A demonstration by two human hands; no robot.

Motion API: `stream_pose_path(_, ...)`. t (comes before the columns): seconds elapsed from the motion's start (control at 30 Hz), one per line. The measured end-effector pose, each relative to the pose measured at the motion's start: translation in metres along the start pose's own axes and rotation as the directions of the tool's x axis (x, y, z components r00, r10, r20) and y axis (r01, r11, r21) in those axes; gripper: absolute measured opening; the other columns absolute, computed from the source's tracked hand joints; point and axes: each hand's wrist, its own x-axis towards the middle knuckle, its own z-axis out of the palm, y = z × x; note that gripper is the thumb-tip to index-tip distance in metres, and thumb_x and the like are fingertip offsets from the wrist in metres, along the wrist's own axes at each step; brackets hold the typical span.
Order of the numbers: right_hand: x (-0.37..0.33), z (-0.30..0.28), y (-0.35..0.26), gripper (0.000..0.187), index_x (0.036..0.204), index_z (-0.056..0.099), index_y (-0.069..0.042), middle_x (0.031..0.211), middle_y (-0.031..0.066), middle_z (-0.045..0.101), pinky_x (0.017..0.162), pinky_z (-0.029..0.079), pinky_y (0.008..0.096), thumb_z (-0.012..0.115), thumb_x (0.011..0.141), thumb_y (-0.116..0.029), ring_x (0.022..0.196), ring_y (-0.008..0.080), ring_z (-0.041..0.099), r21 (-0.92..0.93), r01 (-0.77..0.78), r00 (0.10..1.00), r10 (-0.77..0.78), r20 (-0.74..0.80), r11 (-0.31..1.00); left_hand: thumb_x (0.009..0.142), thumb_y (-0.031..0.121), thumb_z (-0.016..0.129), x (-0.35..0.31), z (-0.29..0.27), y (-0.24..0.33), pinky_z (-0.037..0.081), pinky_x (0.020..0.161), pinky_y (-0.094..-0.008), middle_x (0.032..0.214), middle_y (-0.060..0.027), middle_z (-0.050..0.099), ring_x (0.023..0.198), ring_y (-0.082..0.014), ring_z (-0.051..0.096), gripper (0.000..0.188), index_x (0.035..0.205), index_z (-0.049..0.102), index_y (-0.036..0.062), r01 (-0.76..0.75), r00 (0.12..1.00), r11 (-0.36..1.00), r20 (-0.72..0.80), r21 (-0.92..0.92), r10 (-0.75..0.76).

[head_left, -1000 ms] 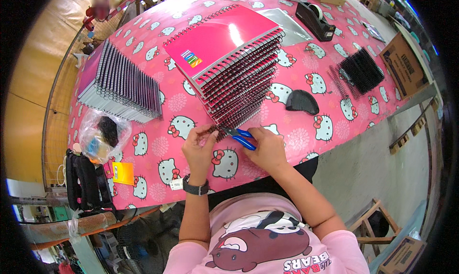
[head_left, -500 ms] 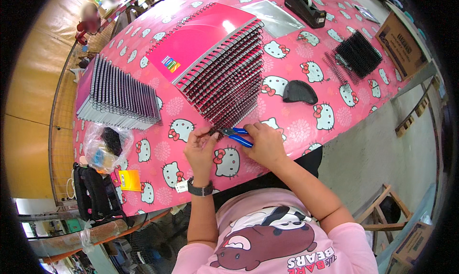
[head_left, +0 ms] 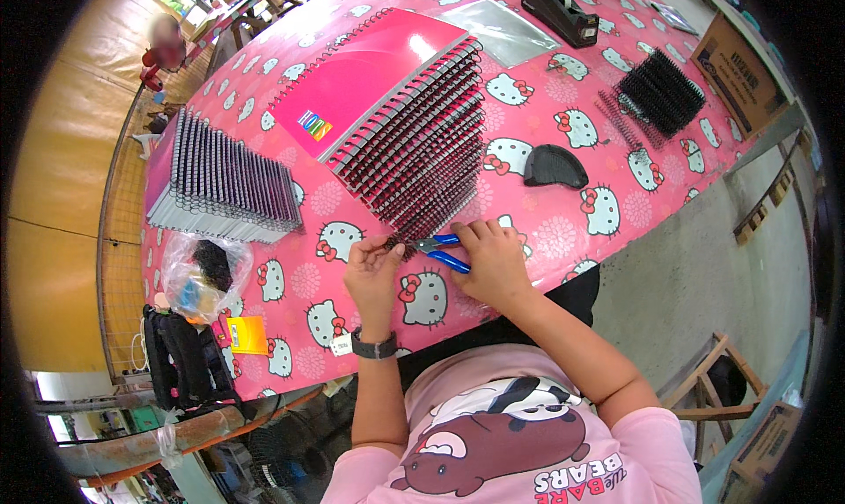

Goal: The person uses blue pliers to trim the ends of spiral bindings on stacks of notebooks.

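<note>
A tall stack of pink spiral notebooks (head_left: 365, 81) stands in the middle of the table, its black coil bindings facing me. At its near lower end my left hand (head_left: 374, 273) pinches the dark end of a spiral binding (head_left: 400, 242), partly hidden by the fingers. My right hand (head_left: 495, 262) is wrapped round the blue handles of small cutting pliers (head_left: 446, 250). The pliers' metal jaws point left and meet the binding just beside my left fingertips. Whether the jaws touch the wire is too small to tell.
On the left stand purple-covered spiral notebooks (head_left: 233, 183), a clear plastic bag (head_left: 207, 275) and a yellow packet (head_left: 247, 335). To the right lie a black curved tray (head_left: 554, 166) and a pile of black coils (head_left: 660, 93). A tape dispenser (head_left: 561, 13) and clear plastic sleeves (head_left: 502, 33) are farther back.
The whole view has shifted slightly. Both hands keep to the same end of the stack, and the pliers' handles look a little wider apart.
</note>
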Motion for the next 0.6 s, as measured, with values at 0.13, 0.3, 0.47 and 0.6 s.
stream_pose_path(0.13, -0.001, 0.008, 0.000, 0.035, 0.093, 0.060, -0.007, 0.082, 0.0113, 0.058, 0.065, 0.046, 0.0403, 0.069, 0.061, -0.017, 0.077, 0.0295, 0.058, 0.091, -0.077, 0.994, 0.069, 0.088, 0.993, 0.076, -0.008, 0.065, -0.001, 0.001, 0.001, 0.049, 0.071, -0.0213, 0.086, -0.0078, 0.061, 0.079, -0.0107, 0.059, 0.023, 0.095, 0.053, -0.0022, 0.012, 1.000, 0.999, 0.002, 0.033, -0.012)
stream_pose_path(0.3, 0.000, 0.002, -0.001, 0.029, 0.089, 0.061, -0.006, 0.073, 0.0110, 0.057, 0.062, 0.048, 0.0412, 0.068, 0.063, -0.017, 0.072, 0.0307, 0.059, 0.170, -0.136, 0.983, 0.111, 0.149, 0.976, 0.077, -0.006, 0.064, 0.000, 0.001, 0.001, 0.049, 0.069, -0.0214, 0.086, -0.0080, 0.061, 0.076, -0.0112, 0.059, 0.024, 0.097, 0.052, -0.0021, -0.005, 0.999, 1.000, -0.039, 0.030, 0.006)
stream_pose_path(0.47, -0.004, -0.001, 0.006, 0.034, 0.094, 0.060, -0.006, 0.080, 0.0120, 0.058, 0.067, 0.046, 0.0415, 0.066, 0.063, -0.018, 0.079, 0.0305, 0.058, 0.115, -0.182, 0.972, 0.161, 0.173, 0.977, 0.079, -0.005, 0.061, 0.006, -0.007, -0.002, 0.049, 0.067, -0.0229, 0.088, -0.0072, 0.059, 0.077, -0.0122, 0.058, 0.024, 0.101, 0.051, -0.0014, 0.047, 0.984, 0.960, -0.153, -0.277, -0.093)
stream_pose_path(0.6, -0.004, -0.001, 0.006, 0.042, 0.098, 0.058, -0.006, 0.085, 0.0103, 0.057, 0.073, 0.045, 0.0396, 0.071, 0.061, -0.023, 0.086, 0.0274, 0.056, 0.027, -0.061, 0.995, 0.059, 0.082, 0.998, 0.077, -0.006, 0.060, 0.009, -0.013, -0.002, 0.048, 0.069, -0.0229, 0.089, -0.0061, 0.058, 0.079, -0.0123, 0.057, 0.027, 0.103, 0.051, -0.0005, 0.323, 0.942, 0.748, 0.118, -0.580, -0.315)
